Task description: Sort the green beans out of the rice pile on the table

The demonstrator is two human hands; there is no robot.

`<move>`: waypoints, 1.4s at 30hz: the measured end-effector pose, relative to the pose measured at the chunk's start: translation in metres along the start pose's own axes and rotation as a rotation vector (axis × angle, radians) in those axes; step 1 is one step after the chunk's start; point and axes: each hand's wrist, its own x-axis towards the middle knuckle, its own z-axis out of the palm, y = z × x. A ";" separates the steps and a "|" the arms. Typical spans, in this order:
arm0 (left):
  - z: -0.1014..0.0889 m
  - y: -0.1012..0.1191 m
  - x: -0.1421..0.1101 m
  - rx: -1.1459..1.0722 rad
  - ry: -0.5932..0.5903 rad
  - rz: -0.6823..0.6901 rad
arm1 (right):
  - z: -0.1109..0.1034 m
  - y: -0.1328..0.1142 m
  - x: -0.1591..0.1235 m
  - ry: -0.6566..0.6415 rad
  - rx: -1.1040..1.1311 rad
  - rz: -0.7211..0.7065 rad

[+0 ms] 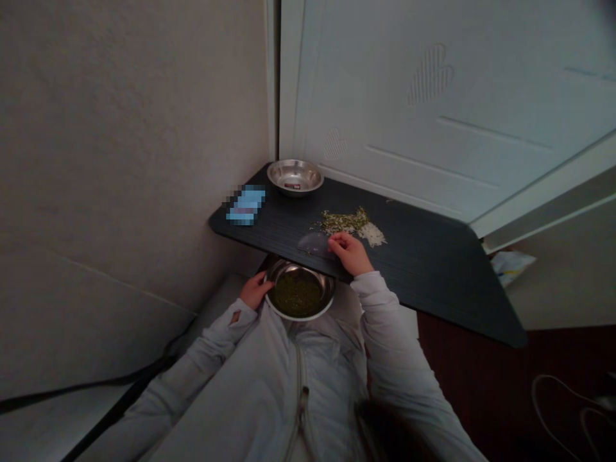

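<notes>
The right hand [347, 251] is over the near side of the dark bench [433, 269], its fingers pinching the right end of a clear plastic piece [312, 243] whose long axis runs roughly along that edge. The heap of green and white grains [342, 222] lies just beyond the fingers, toward the bench's far side; the right hand is much the nearer one. Below the bench's near edge, the left hand [256, 290] grasps the left rim of the lower bowl [299, 317], which has dark green contents. The bench hides part of that bowl's far rim, and the left thumb is hard to make out. The plastic's outline is faint, its right end covered by the fingers.
</notes>
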 end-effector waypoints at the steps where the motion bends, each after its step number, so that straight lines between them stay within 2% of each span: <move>1: 0.000 0.000 0.000 0.004 0.002 0.003 | 0.000 -0.001 -0.001 -0.003 -0.004 0.000; 9: 0.000 0.007 -0.002 0.068 0.022 -0.011 | 0.000 -0.005 -0.004 -0.079 0.021 0.000; 15: 0.001 0.011 -0.004 0.038 0.009 -0.032 | -0.001 0.000 -0.005 -0.016 0.013 0.012; 21: 0.001 0.011 -0.004 0.050 0.021 -0.030 | 0.000 -0.001 -0.004 -0.035 0.018 0.009; 31: 0.000 0.003 -0.001 0.040 0.028 0.002 | -0.005 0.007 -0.001 0.275 -0.087 0.037; 42: 0.000 0.008 -0.003 0.048 0.003 0.010 | -0.006 0.007 -0.002 0.306 -0.187 0.037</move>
